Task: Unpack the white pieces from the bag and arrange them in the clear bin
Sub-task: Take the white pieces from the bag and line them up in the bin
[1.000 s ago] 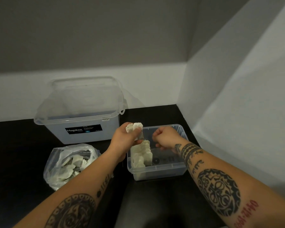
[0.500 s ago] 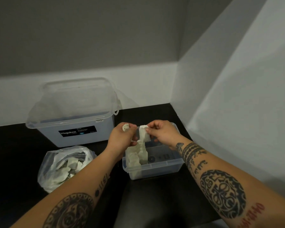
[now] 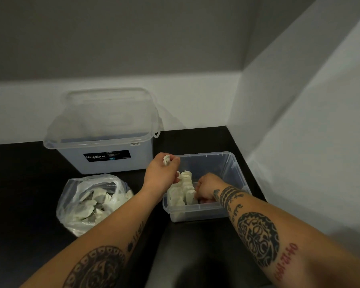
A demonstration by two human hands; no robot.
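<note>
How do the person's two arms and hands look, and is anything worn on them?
Both forearms are bare, with no sleeves, gloves or watch. The left forearm carries a round black patterned tattoo; the right forearm has black bands, a round design and red numerals.

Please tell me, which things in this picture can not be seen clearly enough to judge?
- Head view: right hand, fingertips hidden behind the row of white pieces in the clear bin; its grip cannot be told.
- Left hand holds a white piece, mostly covered by the fingers.
- Bag: count unclear through crumpled plastic.
- Lidded box: small label print unreadable.
</note>
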